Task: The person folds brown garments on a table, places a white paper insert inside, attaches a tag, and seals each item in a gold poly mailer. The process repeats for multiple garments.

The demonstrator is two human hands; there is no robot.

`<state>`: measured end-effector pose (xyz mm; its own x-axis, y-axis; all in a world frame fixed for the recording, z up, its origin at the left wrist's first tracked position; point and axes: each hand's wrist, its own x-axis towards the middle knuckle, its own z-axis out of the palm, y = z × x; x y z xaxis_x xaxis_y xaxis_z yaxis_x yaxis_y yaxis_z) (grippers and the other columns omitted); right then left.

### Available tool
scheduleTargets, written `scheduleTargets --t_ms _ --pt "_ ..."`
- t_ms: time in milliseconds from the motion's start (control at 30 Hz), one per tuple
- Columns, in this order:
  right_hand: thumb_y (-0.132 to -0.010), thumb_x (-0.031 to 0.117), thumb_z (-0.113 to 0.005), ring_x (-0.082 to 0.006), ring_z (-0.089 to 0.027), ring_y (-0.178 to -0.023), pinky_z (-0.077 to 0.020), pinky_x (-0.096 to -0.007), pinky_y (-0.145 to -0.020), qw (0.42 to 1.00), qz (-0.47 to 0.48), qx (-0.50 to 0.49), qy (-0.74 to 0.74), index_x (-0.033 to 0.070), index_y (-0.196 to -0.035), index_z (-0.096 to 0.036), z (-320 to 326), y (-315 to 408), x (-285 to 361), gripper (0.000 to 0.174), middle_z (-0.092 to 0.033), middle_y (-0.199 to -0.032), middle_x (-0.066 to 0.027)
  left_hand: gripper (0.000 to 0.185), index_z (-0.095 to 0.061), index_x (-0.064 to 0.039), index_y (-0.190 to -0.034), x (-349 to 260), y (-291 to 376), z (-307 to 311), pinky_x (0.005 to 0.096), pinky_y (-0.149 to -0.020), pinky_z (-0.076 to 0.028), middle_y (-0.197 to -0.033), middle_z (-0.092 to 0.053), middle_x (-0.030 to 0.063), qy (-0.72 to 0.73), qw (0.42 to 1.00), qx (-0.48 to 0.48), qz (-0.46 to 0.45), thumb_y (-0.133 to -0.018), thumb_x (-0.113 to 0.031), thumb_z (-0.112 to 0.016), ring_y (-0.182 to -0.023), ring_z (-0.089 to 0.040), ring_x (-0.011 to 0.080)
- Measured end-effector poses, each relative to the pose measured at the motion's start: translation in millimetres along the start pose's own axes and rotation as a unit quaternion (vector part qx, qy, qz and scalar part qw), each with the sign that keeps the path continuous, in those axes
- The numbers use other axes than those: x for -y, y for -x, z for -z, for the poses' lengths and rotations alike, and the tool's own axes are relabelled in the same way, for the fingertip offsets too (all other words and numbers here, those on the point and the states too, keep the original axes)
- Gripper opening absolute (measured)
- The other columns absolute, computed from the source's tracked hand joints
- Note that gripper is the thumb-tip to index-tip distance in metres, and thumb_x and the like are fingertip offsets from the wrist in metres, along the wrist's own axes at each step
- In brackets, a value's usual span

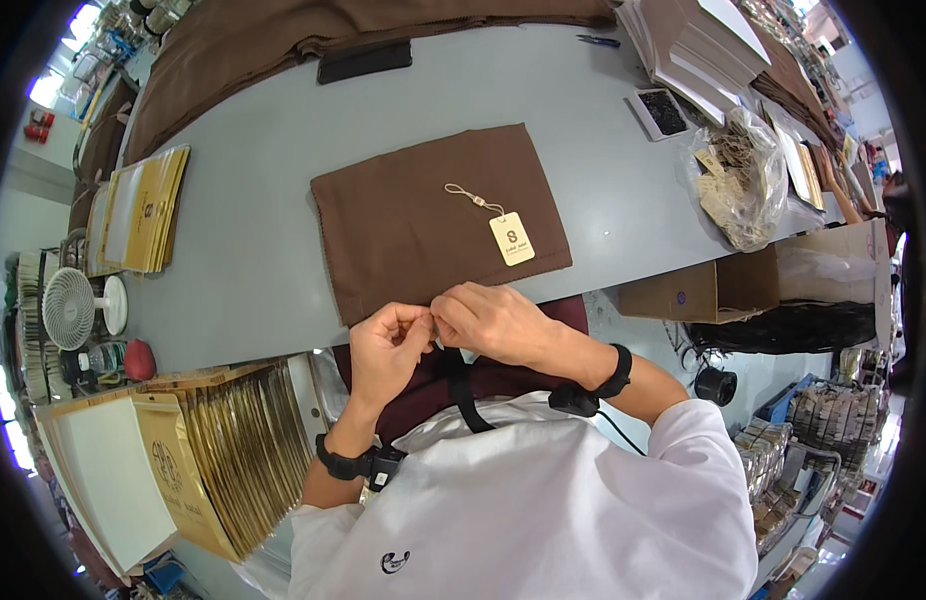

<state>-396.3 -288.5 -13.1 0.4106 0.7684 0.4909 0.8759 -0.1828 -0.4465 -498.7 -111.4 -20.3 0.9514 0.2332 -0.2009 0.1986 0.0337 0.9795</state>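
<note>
A folded brown cloth [403, 217] with a stitched edge lies on the grey table before me. On its right part rests a cream hang tag [514, 238] with printing, and the tag's looped string [474, 198] stretches to its upper left. My left hand [391, 345] and my right hand [493, 322] meet at the cloth's near edge, fingertips pinched close together. Whatever may be between those fingertips is too small or hidden to make out. Both wrists carry black straps with small devices.
A black phone [365, 61] and more brown cloth [373, 22] lie at the back. Left are gold packets [144, 210] and a white fan [69, 307]. Rightward stand a black ink pad [660, 112], stacked card [695, 52], a bag of tags [740, 180] and a cardboard box [673, 292].
</note>
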Motion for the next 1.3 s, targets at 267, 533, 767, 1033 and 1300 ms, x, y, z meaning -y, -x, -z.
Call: scheduleTargets --t_ms 267,533,767,1033,1300 --pt "-0.088 0.009 -0.075 -0.0279 -0.069 -0.069 -0.0573 -0.0391 -0.056 0.993 -0.064 -0.022 -0.095 0.005 -0.091 -0.063 1 -6 -5 0.013 -0.064 -0.079 -0.0065 0.010 -0.074 0.003 -0.101 1 -5 -2 0.0207 -0.062 -0.053 -0.086 -0.075 0.0040 0.020 0.999 -0.014 -0.021 -0.099 -0.006 -0.072 -0.071 -0.067 0.0062" --pt "-0.086 0.008 -0.077 -0.0265 -0.071 -0.073 -0.0591 -0.0378 -0.058 0.995 -0.056 -0.018 -0.084 0.005 -0.091 -0.068 1 -10 -5 0.011 -0.070 -0.087 -0.0059 0.006 -0.074 0.004 -0.101 1 -10 3 0.0212 -0.068 -0.054 -0.088 -0.075 0.0038 0.041 0.998 -0.032 -0.025 -0.097 0.000 -0.071 -0.076 -0.067 0.0061" --pt "-0.081 0.002 -0.077 -0.0232 -0.070 -0.068 -0.0581 -0.0341 -0.054 0.997 -0.054 -0.016 -0.055 0.004 -0.090 -0.068 -5 -14 -5 0.013 -0.069 -0.084 -0.0045 0.004 -0.074 0.004 -0.098 4 -12 1 0.0204 -0.067 -0.053 -0.086 -0.074 0.0018 0.015 0.998 -0.049 -0.026 -0.095 0.002 -0.071 -0.075 -0.065 0.0042" --pt "-0.079 0.000 -0.076 -0.0232 -0.068 -0.064 -0.0563 -0.0339 -0.052 0.996 -0.051 -0.042 -0.054 0.004 -0.088 -0.067 -10 -15 -6 0.014 -0.066 -0.079 -0.0044 0.004 -0.074 0.004 -0.096 2 -13 -1 0.0199 -0.066 -0.052 -0.083 -0.074 0.0019 0.005 0.998 -0.064 -0.016 -0.095 0.001 -0.071 -0.072 -0.065 0.0039" --pt "-0.090 -0.001 -0.074 -0.0117 -0.073 -0.074 -0.0597 -0.0268 -0.062 0.917 -0.241 0.023 -0.317 -0.002 -0.092 -0.070 6 -23 -6 0.004 -0.072 -0.081 -0.0041 0.004 -0.073 0.001 -0.096 3 -20 6 0.0232 -0.063 -0.052 -0.086 -0.074 0.0037 -0.038 0.986 -0.044 -0.159 -0.096 -0.002 -0.072 -0.071 -0.066 0.0073"
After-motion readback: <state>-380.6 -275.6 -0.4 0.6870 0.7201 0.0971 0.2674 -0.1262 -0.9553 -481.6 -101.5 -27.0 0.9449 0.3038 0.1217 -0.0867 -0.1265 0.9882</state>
